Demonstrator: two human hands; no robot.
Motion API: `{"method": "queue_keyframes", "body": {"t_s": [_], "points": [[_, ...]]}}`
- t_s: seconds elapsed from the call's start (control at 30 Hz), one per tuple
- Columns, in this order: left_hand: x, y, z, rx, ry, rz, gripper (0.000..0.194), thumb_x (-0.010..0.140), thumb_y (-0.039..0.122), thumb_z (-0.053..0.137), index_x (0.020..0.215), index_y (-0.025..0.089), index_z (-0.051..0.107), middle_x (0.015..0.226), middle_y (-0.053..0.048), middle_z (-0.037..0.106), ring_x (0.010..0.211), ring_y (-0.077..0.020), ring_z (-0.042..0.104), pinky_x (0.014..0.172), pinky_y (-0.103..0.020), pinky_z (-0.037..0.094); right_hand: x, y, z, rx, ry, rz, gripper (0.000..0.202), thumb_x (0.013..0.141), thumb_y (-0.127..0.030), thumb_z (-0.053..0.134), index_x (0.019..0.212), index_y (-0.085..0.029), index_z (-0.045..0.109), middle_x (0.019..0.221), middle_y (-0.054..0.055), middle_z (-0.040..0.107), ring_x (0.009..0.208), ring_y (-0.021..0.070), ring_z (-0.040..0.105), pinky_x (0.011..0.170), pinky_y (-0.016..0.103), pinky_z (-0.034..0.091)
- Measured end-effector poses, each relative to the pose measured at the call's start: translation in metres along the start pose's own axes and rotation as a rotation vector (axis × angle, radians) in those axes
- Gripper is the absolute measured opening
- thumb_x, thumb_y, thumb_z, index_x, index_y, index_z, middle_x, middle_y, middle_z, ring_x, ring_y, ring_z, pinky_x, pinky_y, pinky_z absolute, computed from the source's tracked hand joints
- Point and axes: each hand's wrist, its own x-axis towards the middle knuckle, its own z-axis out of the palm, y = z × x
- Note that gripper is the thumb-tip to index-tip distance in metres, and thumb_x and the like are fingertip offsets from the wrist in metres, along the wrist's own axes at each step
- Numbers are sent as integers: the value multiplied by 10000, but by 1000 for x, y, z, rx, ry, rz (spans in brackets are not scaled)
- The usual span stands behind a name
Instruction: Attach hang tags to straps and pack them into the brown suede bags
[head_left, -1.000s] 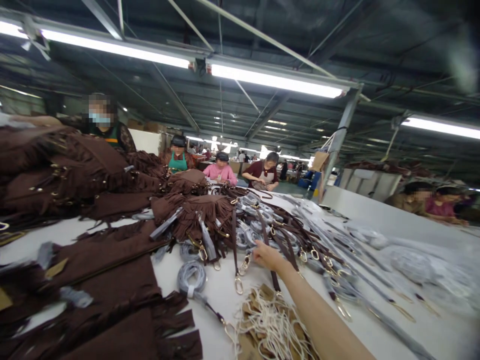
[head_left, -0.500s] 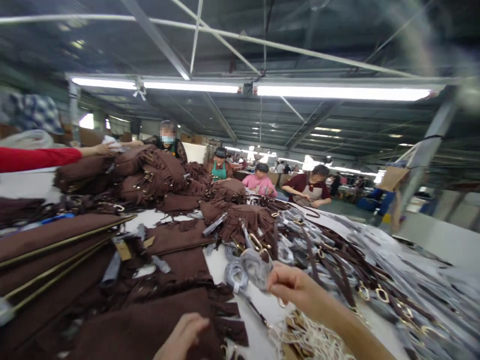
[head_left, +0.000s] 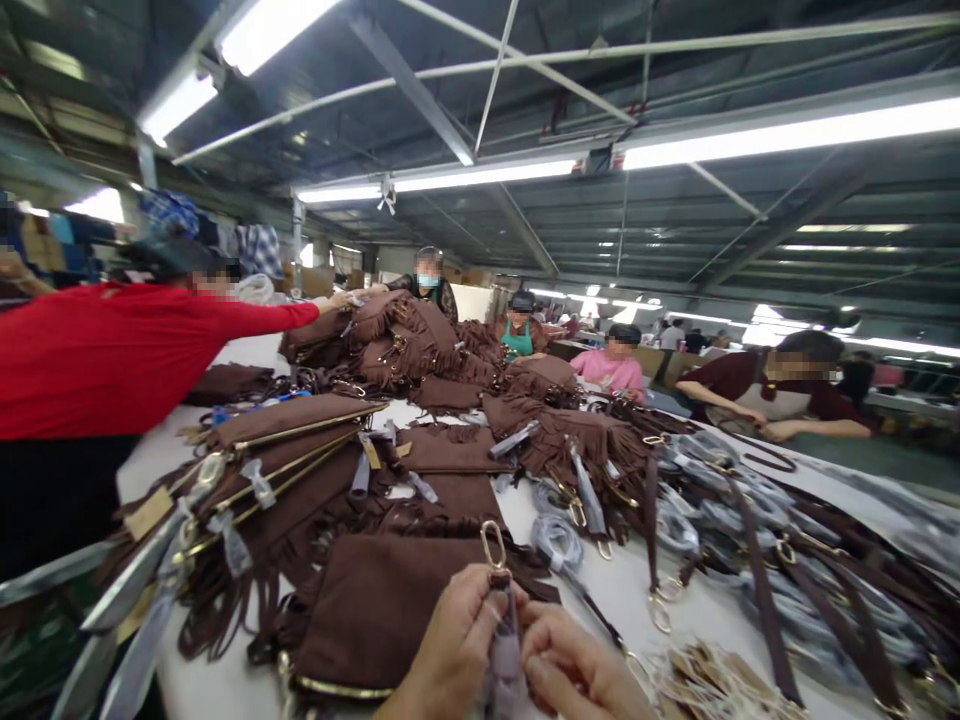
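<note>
My left hand (head_left: 459, 632) and my right hand (head_left: 574, 655) are together low in the middle of the view. Between them is a dark brown strap (head_left: 507, 650), partly wrapped in clear plastic, with a gold clasp (head_left: 493, 545) pointing up from my fingers. The fingers of both hands are closed around its wrapped part, and its lower end runs out of view. A brown fringed bag (head_left: 375, 600) with a gold zipper edge lies flat just behind and to the left of my left hand. A plastic-wrapped strap coil (head_left: 556, 541) rests beyond my right hand.
Paper tags with white strings (head_left: 712, 680) lie at the lower right. Many straps with gold hardware (head_left: 757, 560) cover the right side. Brown bags (head_left: 405, 335) are heaped at the back. A person in red (head_left: 127, 350) leans across at the left; several other people sit beyond the table.
My right hand has come back from the pile toward the front, and my left hand has joined it on the strap. The view has swung left, showing more of the person in red.
</note>
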Motion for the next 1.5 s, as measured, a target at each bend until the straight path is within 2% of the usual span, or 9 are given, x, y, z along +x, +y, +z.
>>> {"method": "queue_keyframes", "body": {"t_s": [0.13, 0.27, 0.43, 0.67, 0.83, 0.93, 1.1, 1.23, 1.5], "points": [[5, -5, 4, 12, 91, -17, 360, 966, 410, 405, 848, 176, 652, 857, -53, 637, 822, -193, 566, 769, -296, 409, -13, -3, -17, -433, 343, -55, 332, 932, -464, 476, 708, -233, 558, 594, -41, 540, 544, 125, 512, 537, 207, 399], [6, -5, 11, 104, 109, 65, 390, 975, 436, 400, 830, 178, 654, 838, -66, 633, 820, -200, 559, 749, -300, 407, -20, -6, -19, -617, 448, -125, 350, 954, -439, 439, 684, -239, 539, 558, -53, 554, 478, 114, 487, 502, 216, 369], [5, -5, 13, 133, 154, 88, 407, 981, 457, 392, 850, 172, 652, 835, -73, 639, 811, -196, 572, 724, -287, 430, -22, -11, -18, -686, 380, -73, 269, 932, -338, 450, 694, -249, 539, 574, -43, 603, 489, 124, 534, 504, 238, 344], [1, 0, 12, 181, 165, 141, 398, 977, 455, 402, 819, 179, 640, 805, -67, 633, 778, -190, 578, 713, -273, 459, -21, -13, -13, -695, 348, 42, 269, 911, -332, 423, 679, -259, 537, 564, -7, 619, 514, 161, 544, 518, 279, 313], [-3, 8, 13, 159, 156, 189, 238, 939, 335, 479, 975, 197, 670, 953, -85, 666, 919, -222, 615, 858, -324, 476, -20, -19, -8, -688, 391, 56, 261, 898, -332, 451, 662, -261, 535, 553, -15, 613, 505, 158, 541, 523, 275, 311], [-3, 15, 12, 17, 131, 110, 249, 894, 278, 531, 1085, 204, 672, 1007, -84, 687, 973, -233, 637, 909, -336, 476, -18, -23, -6, -658, 389, 42, 275, 910, -325, 435, 661, -253, 530, 576, -12, 619, 511, 156, 548, 533, 272, 323], [-2, 19, 12, -109, 122, -8, 252, 875, 335, 573, 1027, 177, 699, 940, -80, 710, 878, -222, 654, 845, -309, 504, -17, -20, -8, -617, 354, 46, 272, 923, -331, 433, 692, -249, 551, 596, -5, 625, 526, 159, 545, 532, 266, 337], [-1, 19, 12, -139, 129, -49, 295, 863, 379, 598, 1039, 161, 689, 897, -68, 713, 818, -201, 644, 801, -285, 514, -18, -14, -15, -606, 287, 55, 273, 930, -343, 422, 729, -245, 578, 594, -2, 627, 522, 155, 539, 523, 261, 335], [1, 24, 15, -251, 94, -67, 366, 808, 301, 620, 1145, 158, 625, 866, -45, 701, 777, -177, 638, 748, -254, 514, -20, -17, -24, -478, 217, 138, 243, 916, -384, 438, 792, -259, 605, 540, -43, 566, 502, 141, 510, 482, 235, 322]]}}
